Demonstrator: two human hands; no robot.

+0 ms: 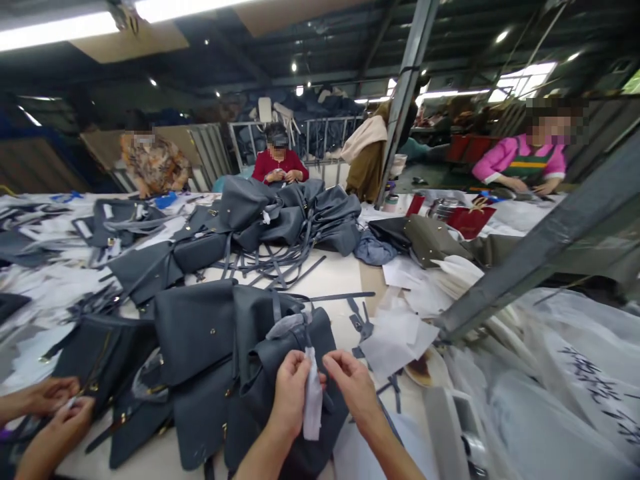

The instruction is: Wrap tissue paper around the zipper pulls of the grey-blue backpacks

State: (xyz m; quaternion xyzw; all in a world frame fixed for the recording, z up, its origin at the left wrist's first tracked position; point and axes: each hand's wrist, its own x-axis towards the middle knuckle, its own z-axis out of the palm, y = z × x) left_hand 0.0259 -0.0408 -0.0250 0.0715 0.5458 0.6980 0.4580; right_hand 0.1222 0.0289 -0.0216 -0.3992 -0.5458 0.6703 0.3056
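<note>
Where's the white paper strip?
Bottom centre of the head view: the white paper strip in the left hand, beside the right hand, over a grey leather handbag.

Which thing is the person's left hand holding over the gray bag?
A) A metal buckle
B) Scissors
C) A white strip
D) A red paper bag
C. The person's left hand pinches the white strip above the dark grey leather handbag.

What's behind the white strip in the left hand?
A dark grey leather handbag behind the white strip in the left hand; the bag's patch directly behind the strip is covered.
</note>
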